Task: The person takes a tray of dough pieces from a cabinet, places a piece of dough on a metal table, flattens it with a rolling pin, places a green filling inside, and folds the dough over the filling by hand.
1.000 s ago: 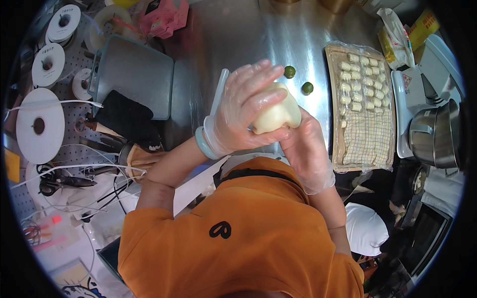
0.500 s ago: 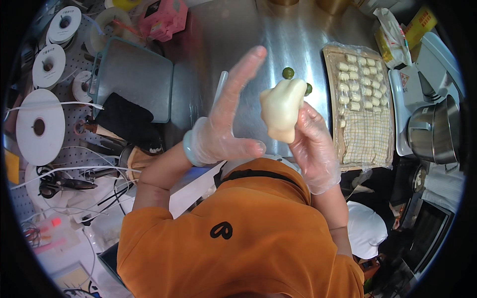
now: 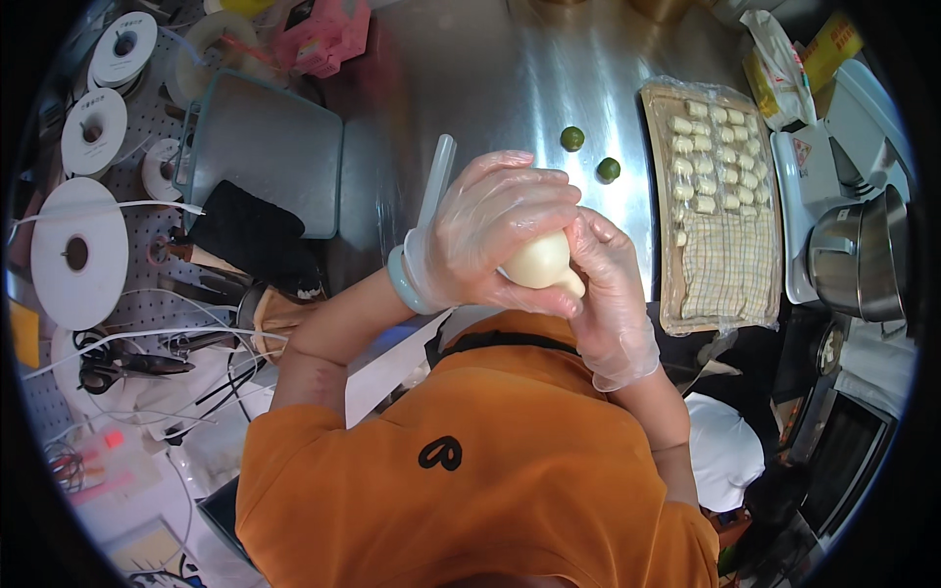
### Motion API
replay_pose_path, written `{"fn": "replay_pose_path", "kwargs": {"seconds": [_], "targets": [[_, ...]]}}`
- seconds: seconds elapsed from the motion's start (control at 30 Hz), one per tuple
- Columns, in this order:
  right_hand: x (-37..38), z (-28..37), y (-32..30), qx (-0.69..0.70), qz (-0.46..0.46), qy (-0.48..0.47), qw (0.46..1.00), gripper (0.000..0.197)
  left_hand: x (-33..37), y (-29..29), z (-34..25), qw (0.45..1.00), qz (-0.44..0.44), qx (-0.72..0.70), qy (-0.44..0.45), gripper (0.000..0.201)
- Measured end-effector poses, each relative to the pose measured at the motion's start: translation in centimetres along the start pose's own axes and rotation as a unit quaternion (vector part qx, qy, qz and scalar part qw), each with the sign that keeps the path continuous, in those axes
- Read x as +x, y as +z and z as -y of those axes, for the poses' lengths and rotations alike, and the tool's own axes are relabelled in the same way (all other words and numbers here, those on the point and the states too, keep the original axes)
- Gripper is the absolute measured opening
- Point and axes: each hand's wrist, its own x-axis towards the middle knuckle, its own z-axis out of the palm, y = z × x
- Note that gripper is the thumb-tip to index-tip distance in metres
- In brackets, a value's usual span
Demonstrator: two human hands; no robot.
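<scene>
Between my two hands, above the steel table, is a smooth, pale cream lump of dough (image 3: 539, 262). My left hand (image 3: 500, 220), in a clear plastic glove, wraps over its top and side with the fingers curved round it. My right hand (image 3: 610, 279), gloved the same way, grips it from the right with the fingers bent; the dough's far side is hidden under the hands. Beyond my hands two small dark green balls, one farther (image 3: 572, 138) and one nearer (image 3: 608, 171), lie apart on the metal. A translucent white rolling stick (image 3: 438, 181) lies just left of my left hand.
At right, a board (image 3: 670, 284) carries several rows of small pale dough pieces (image 3: 705, 167), partly under a checked cloth (image 3: 723, 265). A metal bowl (image 3: 858, 255) stands beyond it. A clear lidded bin (image 3: 270, 152), black cloth (image 3: 245, 230) and white spools (image 3: 78, 253) are at left.
My left hand, spread and apart from the dough before, has come right and closed over it. The dough has moved slightly down and is now largely covered by my hands.
</scene>
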Motion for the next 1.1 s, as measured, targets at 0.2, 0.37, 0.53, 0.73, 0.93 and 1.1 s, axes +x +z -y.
{"fn": "replay_pose_path", "kwargs": {"seconds": [0.2, 0.37, 0.53, 0.73, 0.93, 1.1], "targets": [[0.3, -0.2, -0.3, 0.095, 0.023, 0.007, 0.995, 0.033, -0.2, 0.4, 0.2, 0.997, -0.064, -0.034, -0.015, 0.063], [0.2, -0.5, -0.3, 0.035, 0.036, -0.008, 0.999, 0.033, 0.2, -0.9, -0.1, 0.995, -0.006, -0.094, -0.027, 0.064], [0.2, -0.2, -0.2, 0.055, 0.066, 0.018, 0.996, 0.033, 0.3, -0.9, -0.4, 0.998, -0.021, -0.050, 0.012, 0.065], [-0.2, -0.3, 0.9, 0.056, -0.008, 0.027, 0.998, 0.035, -0.6, -0.4, -0.6, 0.993, 0.003, -0.106, -0.049, 0.064], [-0.6, -0.6, -0.9, 0.122, 0.082, 0.027, 0.989, 0.033, -1.4, 0.2, 0.3, 0.986, -0.018, -0.156, -0.062, 0.064], [-0.4, 0.1, -0.5, 0.041, 0.096, 0.018, 0.994, 0.033, -0.5, 0.1, -0.5, 0.983, -0.054, -0.161, -0.071, 0.059]]}}
